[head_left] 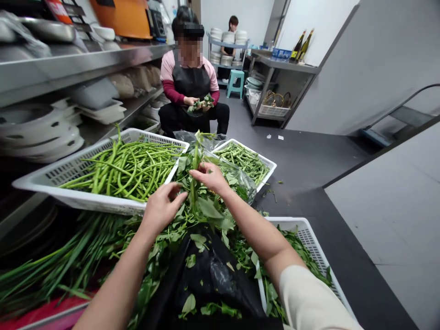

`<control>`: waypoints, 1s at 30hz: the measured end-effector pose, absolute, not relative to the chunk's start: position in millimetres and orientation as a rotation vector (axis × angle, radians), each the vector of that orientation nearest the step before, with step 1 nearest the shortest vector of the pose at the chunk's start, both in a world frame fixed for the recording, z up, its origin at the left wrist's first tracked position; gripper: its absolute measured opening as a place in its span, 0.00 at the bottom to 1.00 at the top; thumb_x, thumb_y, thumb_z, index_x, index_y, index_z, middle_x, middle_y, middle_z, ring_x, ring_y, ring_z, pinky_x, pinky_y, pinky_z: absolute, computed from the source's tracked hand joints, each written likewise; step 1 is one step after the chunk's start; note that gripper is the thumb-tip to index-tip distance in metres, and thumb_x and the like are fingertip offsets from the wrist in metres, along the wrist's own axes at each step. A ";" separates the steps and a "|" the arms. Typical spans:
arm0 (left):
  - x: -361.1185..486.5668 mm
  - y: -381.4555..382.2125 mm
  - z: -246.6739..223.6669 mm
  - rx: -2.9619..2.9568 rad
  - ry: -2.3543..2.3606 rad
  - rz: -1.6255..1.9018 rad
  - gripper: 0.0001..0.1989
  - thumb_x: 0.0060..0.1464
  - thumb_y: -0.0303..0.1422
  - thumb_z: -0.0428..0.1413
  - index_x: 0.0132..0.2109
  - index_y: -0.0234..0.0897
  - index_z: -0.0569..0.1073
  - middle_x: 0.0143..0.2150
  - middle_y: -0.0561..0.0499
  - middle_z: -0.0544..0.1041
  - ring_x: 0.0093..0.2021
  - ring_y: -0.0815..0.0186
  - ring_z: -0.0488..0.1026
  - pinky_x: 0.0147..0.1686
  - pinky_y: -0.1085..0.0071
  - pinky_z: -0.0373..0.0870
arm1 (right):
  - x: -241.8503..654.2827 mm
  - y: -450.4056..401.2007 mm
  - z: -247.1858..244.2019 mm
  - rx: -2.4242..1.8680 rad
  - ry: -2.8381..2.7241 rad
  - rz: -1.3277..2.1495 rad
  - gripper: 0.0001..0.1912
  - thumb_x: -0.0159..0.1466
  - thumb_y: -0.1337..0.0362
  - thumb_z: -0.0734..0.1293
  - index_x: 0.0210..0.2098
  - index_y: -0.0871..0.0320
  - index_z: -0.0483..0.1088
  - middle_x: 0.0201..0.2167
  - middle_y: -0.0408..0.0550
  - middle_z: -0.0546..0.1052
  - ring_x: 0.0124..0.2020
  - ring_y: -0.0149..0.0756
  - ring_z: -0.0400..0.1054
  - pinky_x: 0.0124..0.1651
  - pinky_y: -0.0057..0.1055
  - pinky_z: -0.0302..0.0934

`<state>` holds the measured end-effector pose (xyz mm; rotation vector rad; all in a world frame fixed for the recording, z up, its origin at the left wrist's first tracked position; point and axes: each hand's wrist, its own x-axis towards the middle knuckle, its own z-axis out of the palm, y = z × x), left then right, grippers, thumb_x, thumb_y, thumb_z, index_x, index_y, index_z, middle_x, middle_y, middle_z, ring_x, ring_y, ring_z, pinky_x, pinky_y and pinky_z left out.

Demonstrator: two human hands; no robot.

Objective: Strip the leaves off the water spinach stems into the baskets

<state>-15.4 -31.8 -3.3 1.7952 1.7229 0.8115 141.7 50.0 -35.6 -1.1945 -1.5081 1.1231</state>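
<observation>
My right hand [210, 178] is closed around a leafy green stem [195, 183], which stands nearly upright in front of me. Just left of that stem is my left hand [166, 204], its thumb and fingers curved with a gap between them and nothing seen in it. A heap of leafy greens [209, 208] lies below and behind both hands. Long green beans [127, 169] fill a white basket [85, 198] at the left. Loose leaves lie on the black apron [213, 275] over my lap.
A person [192, 82] sits opposite, holding leaves. Cut green pieces fill a white basket [271, 167] beyond my right hand; another basket [309, 229] stands near my right forearm. Metal shelving [85, 64] runs along the left. Long thin greens [68, 261] lie at lower left.
</observation>
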 end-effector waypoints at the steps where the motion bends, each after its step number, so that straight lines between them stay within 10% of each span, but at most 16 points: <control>1: -7.2 -27.0 2.3 1.725 1.660 0.862 0.19 0.45 0.43 0.54 0.40 0.36 0.75 0.36 0.48 0.77 0.35 0.62 0.72 0.38 0.68 0.67 | 140.8 43.3 -25.4 -1.169 -1.525 1.164 0.17 0.51 0.55 0.70 0.18 0.60 0.63 0.15 0.36 0.62 0.21 0.24 0.56 0.23 0.21 0.50; 9: 6.8 -13.1 -5.2 0.901 1.291 1.012 0.15 0.38 0.35 0.64 0.22 0.34 0.64 0.14 0.63 0.57 0.13 0.80 0.53 0.14 0.82 0.49 | 201.0 -25.1 -0.4 -1.138 -1.332 1.097 0.22 0.60 0.49 0.62 0.20 0.61 0.66 0.23 0.45 0.71 0.24 0.26 0.63 0.26 0.23 0.56; 13: 5.2 -13.9 -7.7 0.715 1.278 1.053 0.16 0.43 0.30 0.62 0.22 0.35 0.60 0.12 0.64 0.54 0.10 0.82 0.50 0.12 0.85 0.47 | 223.9 -77.9 -1.4 -1.083 -1.588 1.064 0.09 0.55 0.59 0.68 0.29 0.59 0.71 0.26 0.42 0.71 0.24 0.27 0.61 0.27 0.24 0.54; 23: 21.8 -27.3 -2.0 0.689 1.211 1.062 0.11 0.45 0.26 0.60 0.25 0.34 0.63 0.15 0.62 0.60 0.12 0.81 0.55 0.12 0.86 0.52 | 197.0 -106.2 -19.0 -1.244 -1.856 0.999 0.05 0.54 0.66 0.64 0.25 0.58 0.72 0.23 0.40 0.70 0.25 0.27 0.60 0.29 0.24 0.51; 30: 23.4 -48.9 -6.9 0.949 1.216 1.196 0.19 0.32 0.40 0.66 0.29 0.35 0.68 0.22 0.59 0.67 0.21 0.76 0.64 0.19 0.82 0.58 | 200.6 -79.3 -61.6 -1.323 -0.923 1.381 0.08 0.48 0.65 0.62 0.16 0.58 0.58 0.12 0.33 0.54 0.15 0.23 0.46 0.20 0.23 0.42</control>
